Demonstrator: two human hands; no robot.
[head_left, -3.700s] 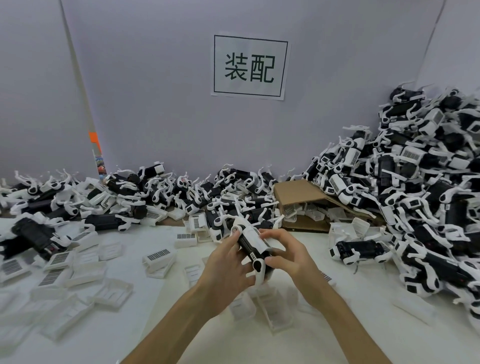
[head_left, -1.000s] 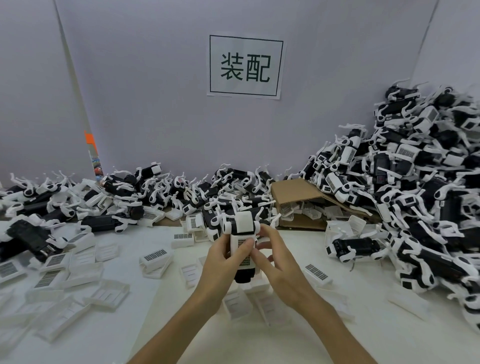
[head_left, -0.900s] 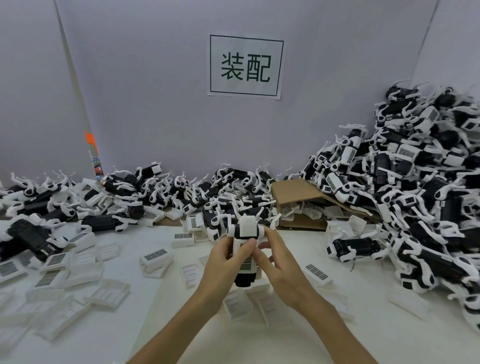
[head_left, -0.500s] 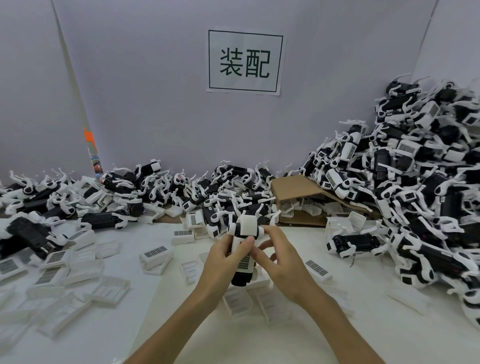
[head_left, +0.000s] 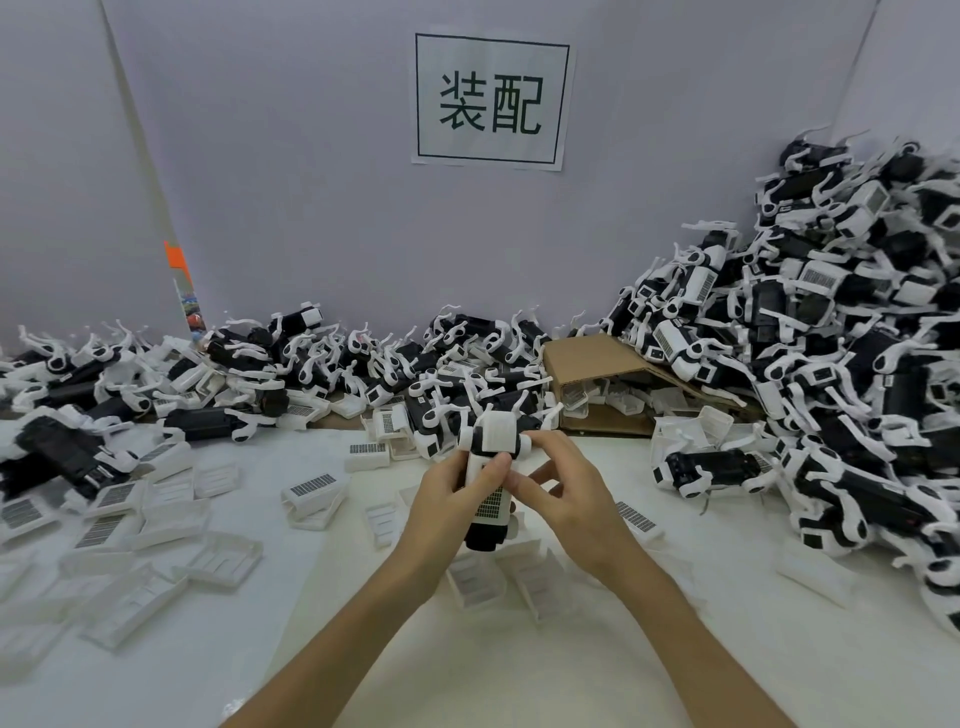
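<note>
Left grip (head_left: 448, 501): curled round the toy (head_left: 494, 440), thumb laid across its front.
Right grip (head_left: 569, 493): thumb and forefinger pinching the toy's upper right side, other fingers loosely spread.
Change: toy slanted across both palms 3.7 s ago, now upright; hardly shifted over the last half second.
Toy: held above the worktop (head_left: 519, 675); white block with side knobs on top, grilled white panel below, black bottom end.
Around: white covers (head_left: 218, 558) strewn left, heap (head_left: 831, 364) of like toys right, box (head_left: 587, 358) behind, sign (head_left: 491, 101) on the wall.
</note>
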